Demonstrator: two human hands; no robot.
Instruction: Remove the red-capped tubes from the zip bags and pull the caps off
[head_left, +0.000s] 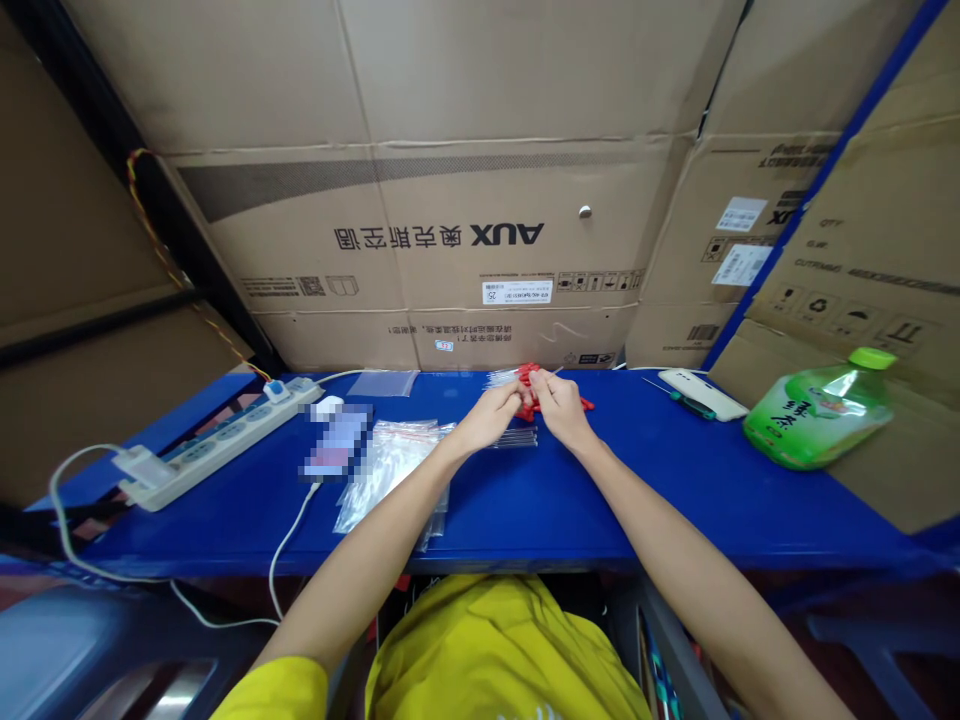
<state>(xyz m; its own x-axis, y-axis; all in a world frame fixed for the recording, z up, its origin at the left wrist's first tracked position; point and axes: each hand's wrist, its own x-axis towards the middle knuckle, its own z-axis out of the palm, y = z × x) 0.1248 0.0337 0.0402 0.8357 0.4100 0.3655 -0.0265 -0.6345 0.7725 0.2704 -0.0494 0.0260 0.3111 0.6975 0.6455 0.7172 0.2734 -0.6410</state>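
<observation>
My left hand and my right hand come close together over the far middle of the blue table. Both are closed, with fingers pinched around red-handled pieces that look like small screwdrivers; a thin shaft sticks up beside my right fingers. Other red handles lie under and around the hands. Thin silvery shafts fan out behind my left hand, and more thin shafts lie in front, between the wrists. My fingers hide most of what they hold.
Clear plastic bags lie left of my forearm, with another flat bag behind. Further left are a phone on a cable and a power strip. A green-handled tool, a white case and a green bottle stand rightward. Cardboard walls the back.
</observation>
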